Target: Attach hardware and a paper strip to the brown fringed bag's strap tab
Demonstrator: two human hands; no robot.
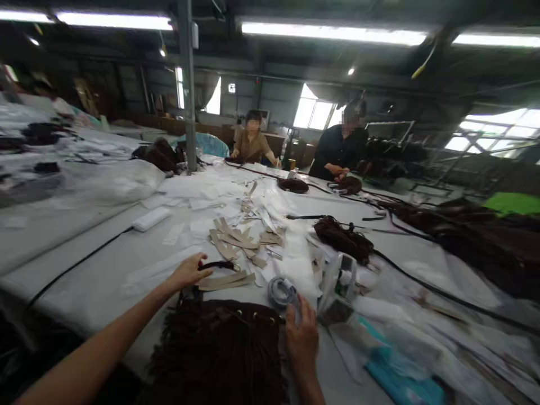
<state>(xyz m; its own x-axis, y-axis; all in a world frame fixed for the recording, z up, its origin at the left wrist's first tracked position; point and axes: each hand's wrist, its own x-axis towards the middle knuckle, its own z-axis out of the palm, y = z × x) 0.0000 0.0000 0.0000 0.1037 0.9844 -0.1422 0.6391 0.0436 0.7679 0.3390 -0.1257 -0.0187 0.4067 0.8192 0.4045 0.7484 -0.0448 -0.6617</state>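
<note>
A dark brown fringed bag (223, 343) lies in front of me, with metal eyelets along its top edge. Beyond that edge, my left hand (192, 271) has its thumb and fingers closed around the end of a dark strap (219, 264) with a gold-coloured metal fitting. To the right of the bag, my right hand (302, 332) grips part of a coiled grey tape (280, 291), its fingers bent over the near side. Beige strips (232, 281) lie just past the bag, close to my left hand.
Paper scraps and more beige strips (236, 239) cover the middle. A white power strip (151, 219) trails a black cord leftward. Right of me are a clear container (340, 281), blue packaging (400, 371) and a dark fringed bundle (343, 239). Two people work across the table, near a post (188, 84).
</note>
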